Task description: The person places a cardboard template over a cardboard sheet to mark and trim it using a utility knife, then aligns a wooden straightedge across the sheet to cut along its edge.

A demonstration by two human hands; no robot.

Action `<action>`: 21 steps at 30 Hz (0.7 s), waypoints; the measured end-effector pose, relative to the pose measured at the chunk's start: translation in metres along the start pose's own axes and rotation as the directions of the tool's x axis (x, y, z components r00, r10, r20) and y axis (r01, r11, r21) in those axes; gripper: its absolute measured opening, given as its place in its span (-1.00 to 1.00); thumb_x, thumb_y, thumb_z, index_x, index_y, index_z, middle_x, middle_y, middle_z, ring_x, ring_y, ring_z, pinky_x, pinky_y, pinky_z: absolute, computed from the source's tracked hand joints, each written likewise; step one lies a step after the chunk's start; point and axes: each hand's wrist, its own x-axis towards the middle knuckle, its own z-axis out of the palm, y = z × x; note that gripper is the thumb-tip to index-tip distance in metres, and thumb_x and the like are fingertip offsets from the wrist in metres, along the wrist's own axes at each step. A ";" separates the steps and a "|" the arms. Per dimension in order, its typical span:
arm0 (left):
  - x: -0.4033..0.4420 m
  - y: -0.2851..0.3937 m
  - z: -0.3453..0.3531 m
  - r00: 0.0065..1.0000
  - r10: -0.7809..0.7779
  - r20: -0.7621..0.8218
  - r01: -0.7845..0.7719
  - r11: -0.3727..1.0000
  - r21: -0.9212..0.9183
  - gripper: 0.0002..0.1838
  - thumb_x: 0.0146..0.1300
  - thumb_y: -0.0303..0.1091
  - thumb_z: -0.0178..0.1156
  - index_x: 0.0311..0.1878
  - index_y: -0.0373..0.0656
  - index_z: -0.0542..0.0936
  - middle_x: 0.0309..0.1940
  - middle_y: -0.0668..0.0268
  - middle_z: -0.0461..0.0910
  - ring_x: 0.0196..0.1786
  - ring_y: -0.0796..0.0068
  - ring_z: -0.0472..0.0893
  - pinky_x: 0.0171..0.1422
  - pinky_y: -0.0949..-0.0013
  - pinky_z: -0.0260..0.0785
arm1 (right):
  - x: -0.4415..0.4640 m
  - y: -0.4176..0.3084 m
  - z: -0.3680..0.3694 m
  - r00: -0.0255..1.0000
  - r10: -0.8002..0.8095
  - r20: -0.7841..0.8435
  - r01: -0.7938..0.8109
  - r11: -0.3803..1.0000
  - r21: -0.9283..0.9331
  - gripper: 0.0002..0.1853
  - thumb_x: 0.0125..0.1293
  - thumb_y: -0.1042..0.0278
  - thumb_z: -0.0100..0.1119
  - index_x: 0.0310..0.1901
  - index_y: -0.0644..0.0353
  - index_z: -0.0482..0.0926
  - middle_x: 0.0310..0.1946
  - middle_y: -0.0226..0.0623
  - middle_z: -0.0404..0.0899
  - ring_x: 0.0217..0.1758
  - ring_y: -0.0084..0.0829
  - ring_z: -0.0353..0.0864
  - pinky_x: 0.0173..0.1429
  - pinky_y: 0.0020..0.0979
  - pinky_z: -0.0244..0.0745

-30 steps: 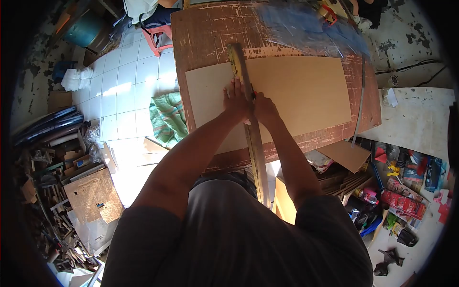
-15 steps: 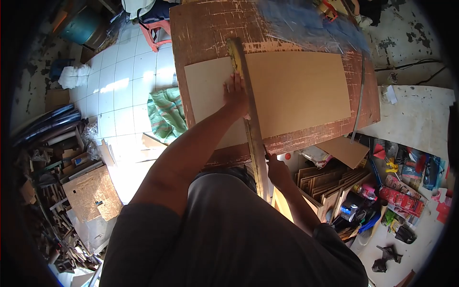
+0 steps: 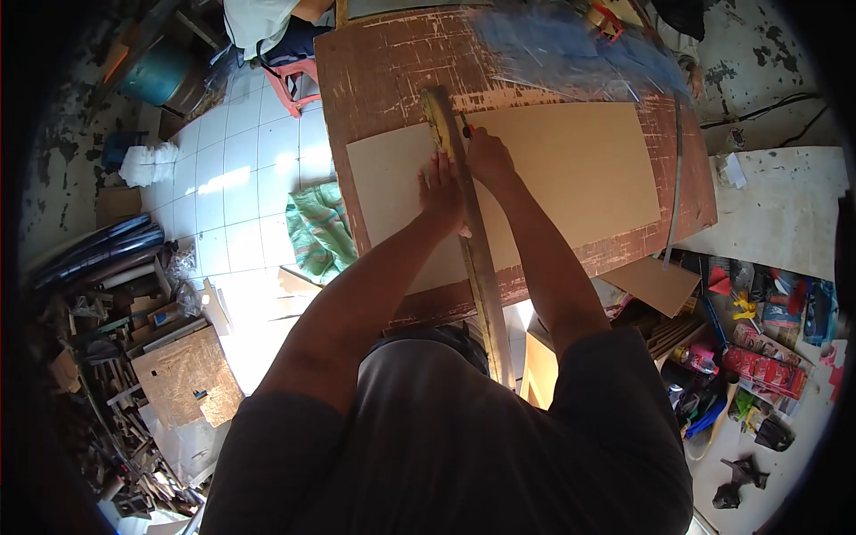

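A tan board lies flat on the worn brown table. Across it runs a long straight bar, which sticks out past the table's near edge. My left hand presses on the bar and the board left of it, fingers spread. To the right of the bar, near the board's far edge, my right hand is closed round a small cutter with a bit of red on it. The cutter's tip is beside the bar's edge.
Clear plastic sheeting covers the table's far right. A metal strip lies along the right side. A person is by a pink stool at the far left. Wood scraps fill the lower left, a green sack the floor.
My right hand went down along the bar past the table's near edge, then back up with the cutter to the board's far edge. My left hand stays on the bar.
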 end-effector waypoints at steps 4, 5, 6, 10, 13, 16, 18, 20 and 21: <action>-0.003 0.000 -0.004 1.000 0.007 -0.006 -0.007 1.000 -0.019 0.64 -0.26 0.24 0.64 0.55 -0.55 -0.30 0.59 -0.34 -0.49 0.66 -0.26 -0.33 0.63 -0.30 -0.15 | 0.015 -0.008 -0.002 0.997 0.019 0.077 -0.015 0.998 -0.055 -0.64 0.44 0.28 0.04 0.10 0.41 0.48 0.02 0.21 0.65 0.11 0.06 0.70 0.16 -0.05 0.63; -0.004 0.000 -0.004 1.000 0.011 -0.003 -0.011 1.000 -0.013 0.63 -0.25 0.22 0.64 0.55 -0.56 -0.30 0.59 -0.34 -0.48 0.66 -0.26 -0.33 0.63 -0.31 -0.15 | 0.015 -0.010 -0.002 0.997 0.017 0.079 -0.013 0.998 -0.058 -0.64 0.44 0.28 0.04 0.10 0.41 0.48 0.02 0.21 0.65 0.11 0.06 0.70 0.16 -0.05 0.63; -0.003 0.000 -0.003 1.000 0.014 0.001 -0.014 1.000 -0.008 0.63 -0.24 0.21 0.65 0.54 -0.57 -0.30 0.58 -0.35 -0.47 0.66 -0.26 -0.32 0.62 -0.31 -0.15 | 0.015 -0.011 -0.002 0.996 0.003 0.086 0.003 0.998 -0.063 -0.64 0.42 0.29 0.06 0.09 0.41 0.50 0.02 0.20 0.65 0.12 0.06 0.70 0.17 -0.06 0.62; -0.002 -0.001 0.000 0.999 0.017 -0.030 -0.017 1.000 -0.019 0.61 -0.22 0.20 0.64 0.54 -0.58 -0.30 0.58 -0.36 -0.46 0.66 -0.26 -0.32 0.62 -0.32 -0.15 | 0.017 -0.013 -0.002 0.992 -0.016 0.128 0.025 0.997 -0.067 -0.62 0.38 0.29 0.12 0.08 0.43 0.52 0.03 0.20 0.65 0.14 0.08 0.68 0.20 -0.08 0.61; -0.001 -0.001 0.001 0.999 0.025 -0.020 -0.025 0.999 -0.030 0.62 -0.22 0.20 0.64 0.54 -0.58 -0.29 0.58 -0.35 -0.46 0.66 -0.25 -0.33 0.62 -0.32 -0.15 | 0.024 -0.011 -0.006 0.980 -0.017 0.197 0.024 0.999 -0.032 -0.59 0.38 0.24 0.13 0.09 0.43 0.51 0.03 0.22 0.65 0.15 0.09 0.67 0.21 -0.08 0.60; 0.001 0.000 0.001 1.000 -0.003 -0.006 0.003 0.998 -0.061 0.65 -0.28 0.20 0.67 0.56 -0.52 -0.30 0.60 -0.26 -0.54 0.67 -0.22 -0.41 0.64 -0.30 -0.24 | 0.019 -0.007 -0.001 0.984 0.019 0.178 -0.016 1.000 -0.020 -0.58 0.39 0.22 0.11 0.10 0.42 0.51 0.03 0.24 0.64 0.15 0.10 0.67 0.20 -0.06 0.60; 0.002 0.001 0.000 1.000 -0.013 0.018 0.014 0.999 -0.039 0.65 -0.28 0.22 0.66 0.57 -0.50 -0.30 0.60 -0.26 -0.54 0.67 -0.22 -0.42 0.63 -0.31 -0.24 | 0.003 0.000 0.001 0.988 -0.008 0.154 0.013 0.999 -0.033 -0.62 0.45 0.21 0.09 0.06 0.41 0.51 -0.08 0.22 0.67 0.03 0.09 0.70 0.07 -0.04 0.63; -0.001 0.001 -0.001 1.000 -0.007 0.020 0.008 1.000 -0.029 0.65 -0.27 0.21 0.66 0.57 -0.49 -0.30 0.60 -0.26 -0.55 0.67 -0.22 -0.43 0.63 -0.31 -0.24 | -0.021 0.013 0.007 0.990 -0.029 0.137 0.036 0.998 -0.050 -0.64 0.50 0.19 0.06 0.01 0.41 0.51 -0.19 0.20 0.70 -0.08 0.08 0.74 -0.07 -0.02 0.65; -0.001 0.001 -0.001 1.000 -0.004 0.022 0.004 1.000 -0.017 0.64 -0.26 0.21 0.66 0.58 -0.48 -0.30 0.60 -0.25 -0.55 0.67 -0.22 -0.43 0.63 -0.31 -0.25 | -0.031 0.023 0.015 0.991 -0.029 0.134 0.034 0.999 -0.030 -0.65 0.50 0.19 0.05 0.01 0.40 0.49 -0.19 0.22 0.69 -0.08 0.13 0.73 -0.06 0.02 0.64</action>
